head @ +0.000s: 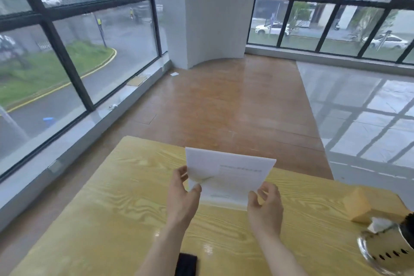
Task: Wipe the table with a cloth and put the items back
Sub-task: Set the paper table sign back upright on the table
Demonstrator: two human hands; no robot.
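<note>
Risk: the paper (pixel 230 175) is carried by two small pinches at its near corners only, so the far span beyond the grip is unsupported. A loosened pinch on either side would probably let the sheets swing, fan apart or slide to the floor past the far edge of the tabletop (pixel 125 186). Uneven pull between the hands could crease or tear the near edge.

Grip state: left hand (pixel 182 195) clenched on the near-left corner, thumb and forefinger closed on it; right hand (pixel 265 201) likewise on the near-right corner.

Condition of item: white printed paper, apparently several sheets, held tilted just above the tabletop, one leaf curling at the left grip. Print too faint to read. No cloth is visible
</note>
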